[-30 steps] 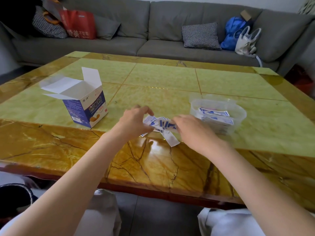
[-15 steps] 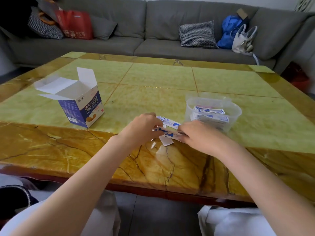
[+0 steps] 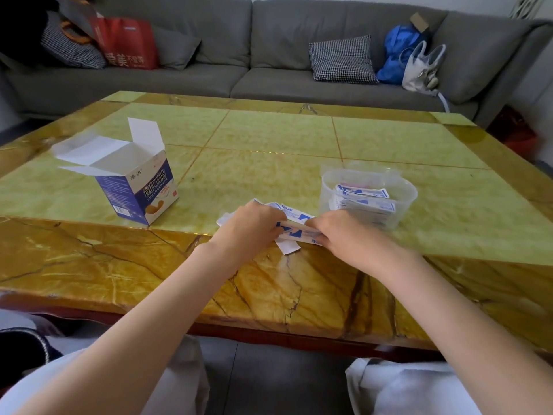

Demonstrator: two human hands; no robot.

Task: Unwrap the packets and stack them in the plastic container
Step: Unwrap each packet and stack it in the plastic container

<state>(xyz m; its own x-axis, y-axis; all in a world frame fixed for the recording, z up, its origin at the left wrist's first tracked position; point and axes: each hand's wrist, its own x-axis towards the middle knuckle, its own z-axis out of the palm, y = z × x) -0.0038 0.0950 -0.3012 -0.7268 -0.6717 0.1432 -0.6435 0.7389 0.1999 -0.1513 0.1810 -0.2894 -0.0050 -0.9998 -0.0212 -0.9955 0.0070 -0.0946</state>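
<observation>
Mid-task, gathering step. Left hand (image 3: 251, 226) and right hand (image 3: 338, 232) both clamped on loose pile of packets (image 3: 294, 226) at counter (image 3: 269, 139) edge. Plastic container (image 3: 404, 202) just right, part filled. Likely next: square pile, lift into container.

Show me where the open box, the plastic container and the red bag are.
Open box (image 3: 155, 191): head view, on its printed front face.
Plastic container (image 3: 327, 187): head view, on its clear left wall.
Red bag (image 3: 128, 43): head view, on its red front.
</observation>
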